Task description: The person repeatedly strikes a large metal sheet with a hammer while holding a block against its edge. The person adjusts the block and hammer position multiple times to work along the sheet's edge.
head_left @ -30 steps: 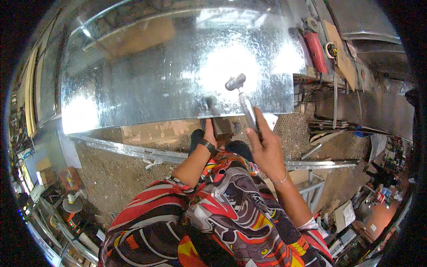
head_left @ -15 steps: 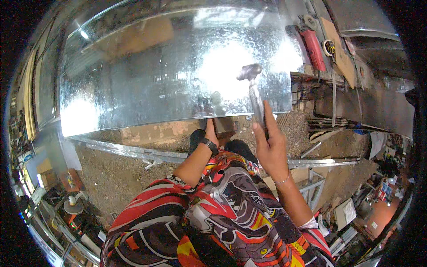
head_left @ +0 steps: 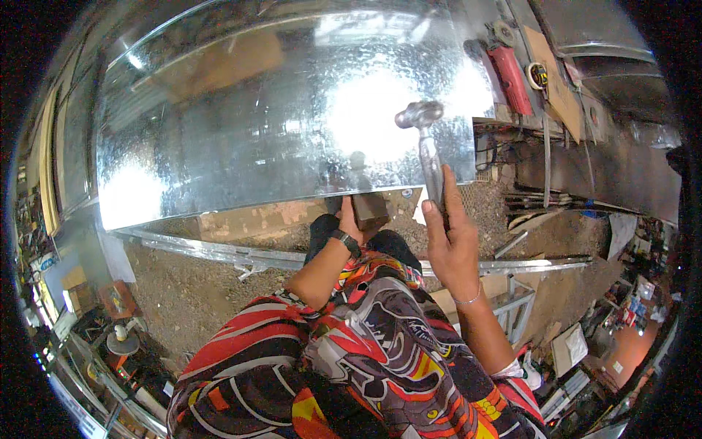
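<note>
A ball-peen hammer point(head_left: 431, 164) is gripped in my right hand point(head_left: 455, 245), thumb and index finger along its handle. Its metal head is over the shiny sheet metal point(head_left: 219, 139), near the sheet's right end; whether it touches is hard to tell. Below the sheet's near edge, my left hand point(head_left: 349, 222) is closed against a dark rectangular block point(head_left: 371, 211). The sheet's edge and the block hide most of those fingers. A dark watch point(head_left: 346, 242) is on my left wrist.
A red angle grinder point(head_left: 510, 79) and a tape measure point(head_left: 537, 74) lie to the right of the sheet. Long metal strips point(head_left: 219, 252) cross the gravelly ground point(head_left: 183, 307). A metal frame point(head_left: 515, 311) lies by my right forearm. Tools and boards crowd both sides.
My right hand and the hammer have shifted slightly to the right. The left hand stays almost in place, with the block now showing more clearly beside it.
</note>
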Motion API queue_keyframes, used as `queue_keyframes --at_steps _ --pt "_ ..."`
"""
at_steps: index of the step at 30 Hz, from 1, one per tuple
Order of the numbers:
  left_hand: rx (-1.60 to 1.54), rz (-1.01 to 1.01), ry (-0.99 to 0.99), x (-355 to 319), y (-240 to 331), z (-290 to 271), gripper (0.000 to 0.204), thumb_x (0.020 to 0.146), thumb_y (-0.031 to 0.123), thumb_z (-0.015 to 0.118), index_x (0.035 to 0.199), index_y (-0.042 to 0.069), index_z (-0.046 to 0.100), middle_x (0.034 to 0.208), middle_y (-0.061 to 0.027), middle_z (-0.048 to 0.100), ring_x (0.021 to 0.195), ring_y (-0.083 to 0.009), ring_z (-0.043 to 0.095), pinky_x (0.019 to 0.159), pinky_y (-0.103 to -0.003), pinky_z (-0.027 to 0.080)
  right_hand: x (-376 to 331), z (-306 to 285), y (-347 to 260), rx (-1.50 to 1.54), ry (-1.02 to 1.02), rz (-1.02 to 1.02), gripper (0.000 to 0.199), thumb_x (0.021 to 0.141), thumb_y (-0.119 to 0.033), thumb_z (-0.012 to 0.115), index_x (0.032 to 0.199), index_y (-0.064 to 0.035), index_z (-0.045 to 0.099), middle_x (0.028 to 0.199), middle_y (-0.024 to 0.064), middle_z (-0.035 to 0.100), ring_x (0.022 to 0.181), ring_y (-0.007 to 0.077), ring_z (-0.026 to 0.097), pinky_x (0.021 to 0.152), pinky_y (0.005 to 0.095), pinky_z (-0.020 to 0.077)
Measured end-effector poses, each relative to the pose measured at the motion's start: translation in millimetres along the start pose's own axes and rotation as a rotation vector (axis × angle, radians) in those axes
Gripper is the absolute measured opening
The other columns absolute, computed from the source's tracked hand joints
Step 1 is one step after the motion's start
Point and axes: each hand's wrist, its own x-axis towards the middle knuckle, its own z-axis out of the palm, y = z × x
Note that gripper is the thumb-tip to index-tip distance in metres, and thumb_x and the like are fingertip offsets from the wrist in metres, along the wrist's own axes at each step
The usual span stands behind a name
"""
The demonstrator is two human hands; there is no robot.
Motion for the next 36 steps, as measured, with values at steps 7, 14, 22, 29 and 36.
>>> queue_keyframes --at_steps 7,14,22,29,36 --pt "-0.040 0.024 -0.160 13 -13 -21 0.067 0.101 0.071 0.042 0.125 0.013 0.064 0.117 -0.0118 0.071 0.106 -0.0316 0.070 0.092 -0.051 0.057 -25 27 55 -0.228 -0.332 0.165 0.059 0.104 -0.013 0.058 0.158 -0.0013 0.037 0.138 0.0306 0.062 0.123 0.0403 0.066 0.098 0.0416 0.0513" --pt "-0.018 -0.006 -0.138 14 -4 -8 0.069 0.100 0.073 0.043 0.127 0.013 0.064 0.117 -0.0112 0.072 0.106 -0.0331 0.070 0.093 -0.053 0.057 7 -10 0 0.074 0.063 -0.061 0.058 0.103 -0.013 0.060 0.156 0.0014 0.040 0.147 0.0277 0.056 0.136 0.0341 0.058 0.106 0.0380 0.0472" --pt "0.087 0.120 -0.054 20 -18 -2 0.066 0.101 0.067 0.037 0.123 0.013 0.068 0.115 -0.0096 0.073 0.101 -0.0300 0.068 0.090 -0.051 0.054 -24 13 60 -0.105 -0.345 0.266 0.059 0.102 -0.018 0.062 0.154 0.0004 0.042 0.146 0.0294 0.055 0.140 0.0382 0.051 0.109 0.0418 0.0459" --pt "0.009 0.045 0.000 8 -16 34 0.062 0.104 0.066 0.040 0.132 0.015 0.062 0.124 -0.0111 0.069 0.110 -0.0322 0.067 0.091 -0.054 0.056 12 -27 25 0.018 -0.005 -0.087 0.058 0.104 -0.017 0.059 0.157 -0.0026 0.040 0.139 0.0327 0.059 0.125 0.0396 0.065 0.095 0.0403 0.0524" --pt "-0.069 0.116 -0.096 11 -30 41 0.064 0.102 0.068 0.041 0.130 0.015 0.063 0.123 -0.0084 0.071 0.106 -0.0277 0.068 0.090 -0.051 0.057 -10 -5 84 -0.138 -0.342 0.130 0.060 0.102 -0.012 0.060 0.158 -0.0063 0.039 0.135 0.0323 0.062 0.127 0.0436 0.061 0.100 0.0424 0.0511"
